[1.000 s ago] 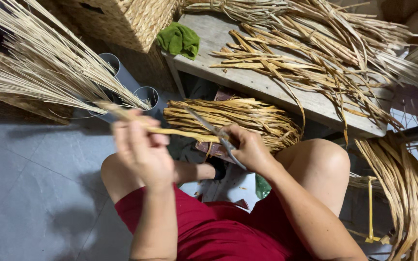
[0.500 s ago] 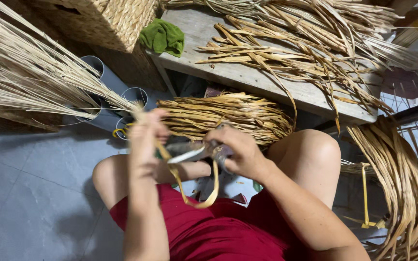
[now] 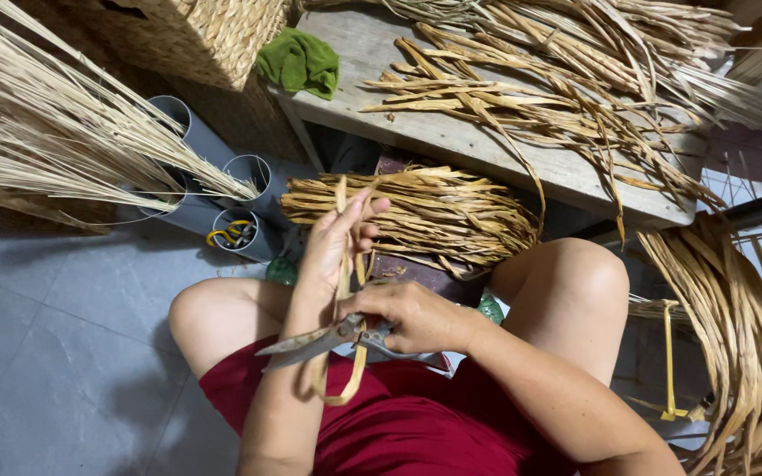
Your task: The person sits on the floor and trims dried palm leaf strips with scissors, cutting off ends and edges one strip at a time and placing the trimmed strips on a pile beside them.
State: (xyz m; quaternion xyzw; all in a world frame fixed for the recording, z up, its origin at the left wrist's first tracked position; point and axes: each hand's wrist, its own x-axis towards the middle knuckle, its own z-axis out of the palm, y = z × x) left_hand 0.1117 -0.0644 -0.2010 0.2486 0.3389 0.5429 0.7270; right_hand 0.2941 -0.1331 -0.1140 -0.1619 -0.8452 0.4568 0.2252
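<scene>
My left hand (image 3: 337, 238) is raised in front of me, pinching a flat dried straw strip (image 3: 343, 291) that hangs down and loops over my lap. My right hand (image 3: 412, 316) grips a pair of old metal scissors (image 3: 310, 342), blades pointing left and lying against the strip below my left hand. Just behind my hands lies a tied bundle of dried straw strips (image 3: 434, 211) between my knees.
A low wooden bench (image 3: 451, 132) carries loose dried straw and a green cloth (image 3: 297, 63). Grey pipe holders (image 3: 244, 231) at left hold thin reed stalks (image 3: 63, 141) and a yellow-handled tool. A woven basket (image 3: 196, 35) stands behind; more straw coils (image 3: 743, 353) hang at right.
My left hand has lifted the strip higher while my right hand brought the scissors down and left across it. The view has shifted slightly.
</scene>
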